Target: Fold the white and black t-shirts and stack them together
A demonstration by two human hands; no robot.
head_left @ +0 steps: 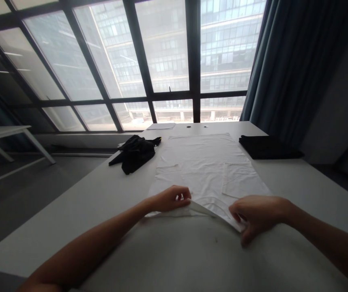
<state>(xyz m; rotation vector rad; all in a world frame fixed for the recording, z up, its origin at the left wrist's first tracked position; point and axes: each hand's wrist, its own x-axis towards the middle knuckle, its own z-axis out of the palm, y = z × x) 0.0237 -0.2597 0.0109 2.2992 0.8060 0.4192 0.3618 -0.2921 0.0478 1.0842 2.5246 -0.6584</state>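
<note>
A white T-shirt [203,156] lies spread out on the white table, its sleeves turned in over the body and its surface lightly wrinkled. My left hand [174,198] pinches the near edge of the shirt, close to the neckline. On the other side, my right hand [254,213] has thumb and fingers closed on the same near edge. Between both hands the edge is lifted a little and pulled into a taut slanting line. The lower front of the view is filled by my own light clothing, which hides the table's near edge.
A crumpled black garment [137,152] lies left of the shirt. Folded black cloth [268,147] rests at the right. A flat white sheet [161,126] is at the far left corner of the table [101,198]. Windows stand behind, with a blue curtain [271,69] at right.
</note>
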